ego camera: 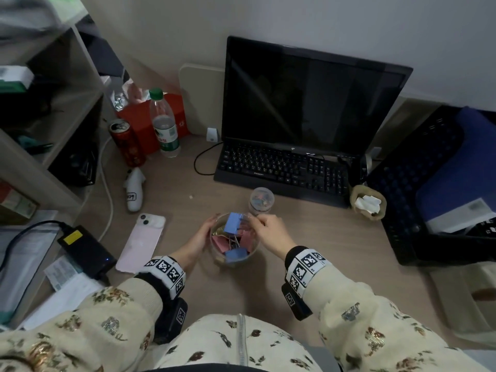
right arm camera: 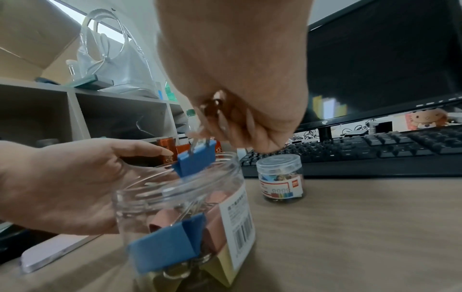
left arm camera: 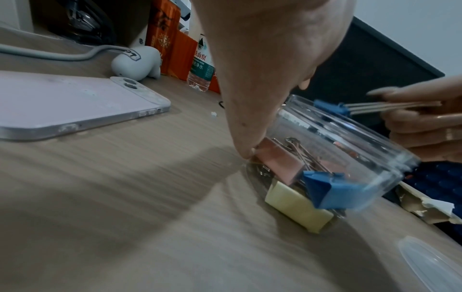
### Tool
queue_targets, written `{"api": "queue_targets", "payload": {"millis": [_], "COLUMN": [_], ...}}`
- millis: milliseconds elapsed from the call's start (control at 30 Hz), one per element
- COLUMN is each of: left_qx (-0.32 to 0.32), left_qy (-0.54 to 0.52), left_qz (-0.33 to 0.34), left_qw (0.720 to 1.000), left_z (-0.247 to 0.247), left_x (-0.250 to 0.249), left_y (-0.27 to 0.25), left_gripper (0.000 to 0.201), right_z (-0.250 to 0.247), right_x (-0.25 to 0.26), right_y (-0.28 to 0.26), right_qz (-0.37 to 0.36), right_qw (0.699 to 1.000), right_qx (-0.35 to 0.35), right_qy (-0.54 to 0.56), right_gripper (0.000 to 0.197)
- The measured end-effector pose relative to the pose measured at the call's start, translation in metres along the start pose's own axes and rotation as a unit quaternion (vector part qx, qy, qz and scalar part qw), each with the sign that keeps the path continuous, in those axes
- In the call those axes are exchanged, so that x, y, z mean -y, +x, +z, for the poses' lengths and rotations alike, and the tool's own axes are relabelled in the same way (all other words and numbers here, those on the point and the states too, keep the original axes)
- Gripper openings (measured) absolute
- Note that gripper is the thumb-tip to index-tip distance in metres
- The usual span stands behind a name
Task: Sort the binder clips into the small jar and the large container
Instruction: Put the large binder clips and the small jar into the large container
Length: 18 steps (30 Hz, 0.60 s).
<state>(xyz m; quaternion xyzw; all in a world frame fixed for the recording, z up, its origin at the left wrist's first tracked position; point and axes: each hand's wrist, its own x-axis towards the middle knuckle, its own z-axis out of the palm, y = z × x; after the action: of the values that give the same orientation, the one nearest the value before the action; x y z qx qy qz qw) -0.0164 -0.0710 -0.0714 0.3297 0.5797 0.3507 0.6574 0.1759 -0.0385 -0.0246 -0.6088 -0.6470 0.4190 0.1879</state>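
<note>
A clear large container (ego camera: 216,251) stands on the desk in front of me, holding several big pink, blue and yellow binder clips. My left hand (ego camera: 201,235) cups its left side, thumb down at the base (left arm camera: 246,152). My right hand (ego camera: 264,229) pinches the wire handles of a blue binder clip (ego camera: 233,223), which hangs at the open mouth of the container (right arm camera: 175,199). The clip's blue body (right arm camera: 196,160) is level with the rim. Behind and to the right stands the small jar (ego camera: 261,201), lid on, with small coloured clips inside (right arm camera: 281,178).
A black keyboard (ego camera: 281,170) and monitor (ego camera: 308,98) lie just behind the jars. A pink phone (ego camera: 142,241) rests to the left, with a charger brick (ego camera: 86,249), bottle (ego camera: 164,124) and can (ego camera: 127,146) beyond. A clear lid (left arm camera: 430,262) lies near the container.
</note>
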Motion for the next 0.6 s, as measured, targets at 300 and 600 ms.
{"api": "queue_targets", "payload": {"millis": [300, 600], "left_qx": [-0.001, -0.070], "left_qy": [0.107, 0.222], "left_qz": [0.004, 0.027], "left_qw": [0.994, 0.972], "left_z": [-0.003, 0.008], "left_x": [-0.002, -0.004], "left_y": [0.008, 0.018], "left_gripper": [0.034, 0.024], "right_z": [0.029, 0.035], "right_x": [0.001, -0.008], "right_y": [0.006, 0.001], "right_qz": [0.018, -0.006], "right_qw": [0.965, 0.927], "right_qx": [0.009, -0.003], "right_qy": [-0.262, -0.374], "right_gripper": [0.041, 0.041]}}
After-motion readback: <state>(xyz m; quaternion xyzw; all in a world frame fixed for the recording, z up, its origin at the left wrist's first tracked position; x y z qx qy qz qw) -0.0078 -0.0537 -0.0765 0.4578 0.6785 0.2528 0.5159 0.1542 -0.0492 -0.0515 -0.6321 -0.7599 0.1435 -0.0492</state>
